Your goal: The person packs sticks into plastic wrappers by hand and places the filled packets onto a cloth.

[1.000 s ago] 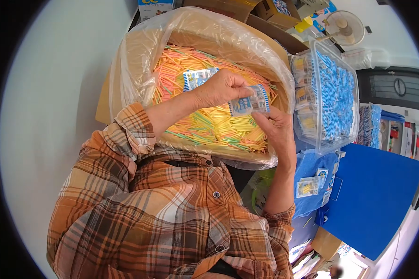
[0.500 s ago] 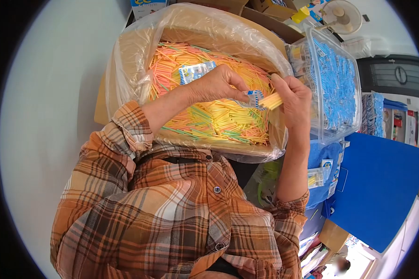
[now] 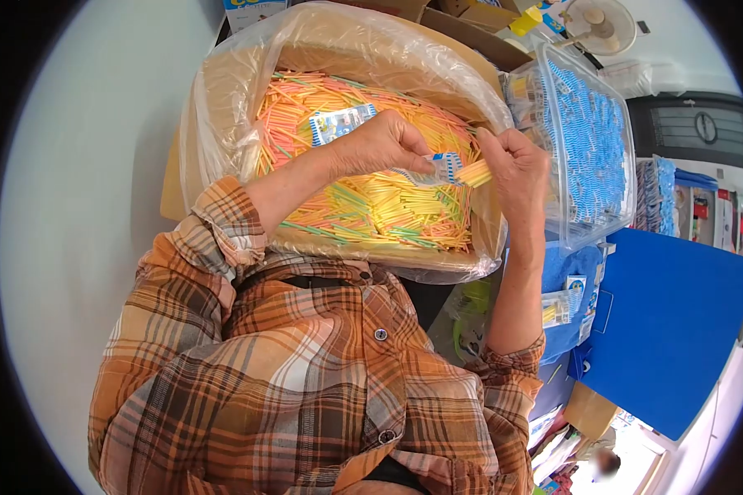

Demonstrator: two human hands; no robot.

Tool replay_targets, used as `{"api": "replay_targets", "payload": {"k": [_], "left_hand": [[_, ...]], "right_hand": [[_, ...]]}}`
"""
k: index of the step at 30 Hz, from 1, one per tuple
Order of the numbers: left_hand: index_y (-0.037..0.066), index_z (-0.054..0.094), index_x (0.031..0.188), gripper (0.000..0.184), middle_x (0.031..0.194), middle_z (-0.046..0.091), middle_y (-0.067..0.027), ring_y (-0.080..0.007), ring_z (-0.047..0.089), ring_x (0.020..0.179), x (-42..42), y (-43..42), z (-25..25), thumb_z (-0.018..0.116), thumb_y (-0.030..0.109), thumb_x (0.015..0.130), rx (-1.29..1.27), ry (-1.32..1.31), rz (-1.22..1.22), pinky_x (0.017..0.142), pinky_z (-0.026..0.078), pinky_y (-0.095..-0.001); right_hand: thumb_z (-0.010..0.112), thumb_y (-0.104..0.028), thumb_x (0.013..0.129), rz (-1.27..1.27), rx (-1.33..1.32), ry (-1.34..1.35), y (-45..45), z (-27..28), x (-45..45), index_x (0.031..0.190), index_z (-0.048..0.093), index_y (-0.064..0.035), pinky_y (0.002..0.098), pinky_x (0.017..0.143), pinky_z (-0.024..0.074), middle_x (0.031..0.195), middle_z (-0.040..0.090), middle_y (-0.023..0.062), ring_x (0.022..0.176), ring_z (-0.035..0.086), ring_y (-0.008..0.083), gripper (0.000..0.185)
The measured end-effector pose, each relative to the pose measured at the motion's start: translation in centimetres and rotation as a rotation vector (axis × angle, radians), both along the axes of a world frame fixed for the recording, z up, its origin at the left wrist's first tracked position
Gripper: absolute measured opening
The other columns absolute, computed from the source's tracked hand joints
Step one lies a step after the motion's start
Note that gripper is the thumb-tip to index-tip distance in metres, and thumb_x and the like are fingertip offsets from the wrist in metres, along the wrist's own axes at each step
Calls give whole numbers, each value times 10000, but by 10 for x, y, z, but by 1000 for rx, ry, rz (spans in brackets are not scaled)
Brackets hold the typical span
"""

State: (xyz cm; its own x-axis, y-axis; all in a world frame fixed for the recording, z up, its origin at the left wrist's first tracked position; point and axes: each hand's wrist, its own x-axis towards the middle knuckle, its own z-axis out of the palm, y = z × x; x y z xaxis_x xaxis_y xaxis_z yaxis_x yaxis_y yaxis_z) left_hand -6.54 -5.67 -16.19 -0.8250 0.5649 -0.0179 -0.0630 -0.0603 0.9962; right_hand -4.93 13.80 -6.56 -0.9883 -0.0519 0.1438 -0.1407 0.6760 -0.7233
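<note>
A small blue-and-white packet (image 3: pixel 447 167) is pinched between the thumb and fingers of my left hand (image 3: pixel 385 147), above the box. My right hand (image 3: pixel 518 169) grips a short bundle of yellow sticks (image 3: pixel 473 173), whose ends meet the packet's striped edge. Below both hands, many pink, yellow and green sticks (image 3: pixel 413 212) fill a large cardboard box lined with clear plastic (image 3: pixel 223 107). Another blue-and-white packet (image 3: pixel 338 123) lies on the sticks, just beyond my left wrist.
To the right of the box stands a clear bin (image 3: pixel 563 157) full of blue packets. A blue panel (image 3: pixel 664 330) is at the lower right, beside a blue cloth (image 3: pixel 563 268) with a packet on it. A fan (image 3: pixel 600 25) stands at the top right; a person (image 3: pixel 604 464) is far off.
My right hand left the packet, moved up and right, took hold of yellow sticks and brought them to the packet's edge. My left hand kept the packet, now turned.
</note>
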Motion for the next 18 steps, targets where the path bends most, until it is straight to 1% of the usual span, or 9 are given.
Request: {"api": "replay_targets", "payload": {"k": [2,5,8,11,14,18], "left_hand": [[-4,731,872,168,755,700,-55,-64,601,662,0,1,-2,766,112,757,-16,19,6,618,486,-236],[-4,732,866,165,742,695,-39,-58,591,659,2,2,-2,762,126,768,30,8,-9,617,480,-232],[2,731,892,176,754,688,-26,-46,580,686,2,1,3,746,147,795,19,-48,-21,639,477,-230],[13,727,935,203,783,683,-12,-40,558,701,5,2,7,715,190,836,35,-120,-15,634,455,-225],[17,721,961,229,807,676,1,-41,537,699,4,8,-5,685,221,864,87,-152,7,609,425,-225],[18,720,947,235,794,668,14,-39,520,685,6,4,0,665,236,878,-68,-41,-6,587,404,-230]], "right_hand": [[672,-158,840,-3,67,30,-7,1,3,716,596,58,286,515,385,570,528,55,571,436,67,260],[669,-186,848,47,109,102,-15,-3,4,753,604,51,292,509,387,561,512,74,554,447,83,263],[667,-216,855,132,223,118,-22,-3,7,802,614,42,295,506,399,560,523,60,534,462,113,269],[668,-246,860,132,-28,11,-16,-4,9,864,624,27,293,533,420,609,555,63,554,484,132,277],[705,-220,825,9,-230,-12,-8,4,16,900,636,6,278,584,445,691,588,67,608,500,135,248],[732,-115,771,133,-2,227,-9,-23,35,941,645,-2,285,646,470,790,632,108,706,581,170,222]]}}
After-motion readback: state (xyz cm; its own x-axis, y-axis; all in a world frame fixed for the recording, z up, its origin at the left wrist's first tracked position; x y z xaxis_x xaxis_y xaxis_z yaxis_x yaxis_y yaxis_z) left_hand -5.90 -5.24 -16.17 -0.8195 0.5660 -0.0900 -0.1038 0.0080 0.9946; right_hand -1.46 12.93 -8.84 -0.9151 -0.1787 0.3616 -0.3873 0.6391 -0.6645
